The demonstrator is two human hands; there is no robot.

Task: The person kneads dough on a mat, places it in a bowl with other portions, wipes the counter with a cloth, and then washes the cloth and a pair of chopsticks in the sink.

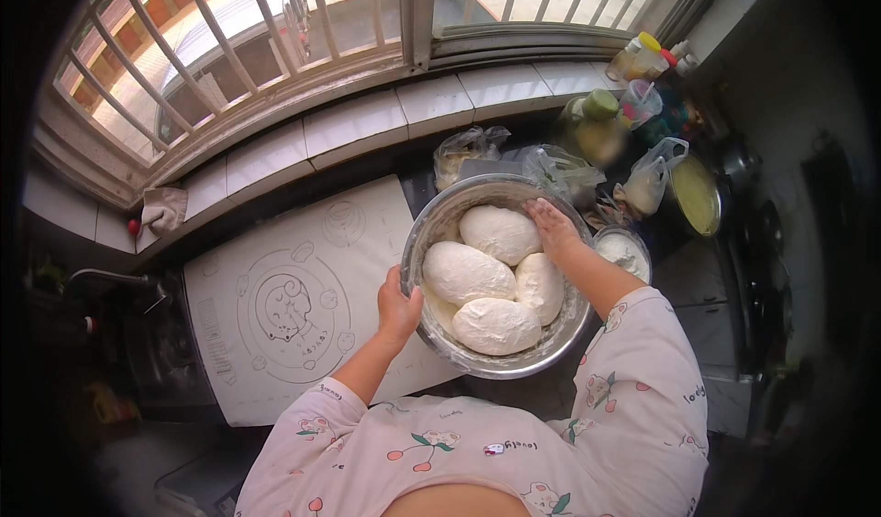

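Note:
A large round metal bowl (506, 369) stands before me, partly over the right edge of a white printed kneading mat (375, 221). Several smooth oval lumps of dough (469, 274) lie in it, pressed against each other. My left hand (399, 305) grips the bowl's left rim, thumb at the top of the wall. My right hand (553, 224) reaches over the right rim, its fingers inside the bowl beside the upper lump of dough; whether they touch the dough or only the wall I cannot tell. A smaller bowl of white flour (623, 254) sits just right of my right forearm.
Plastic bags (566, 173), a green-lidded jar (599, 107) and a round pan with yellowish contents (696, 193) crowd the counter at the upper right. Bottles (643, 56) and a folded cloth (164, 211) rest on the tiled sill (358, 121). A faucet (113, 276) is at the left.

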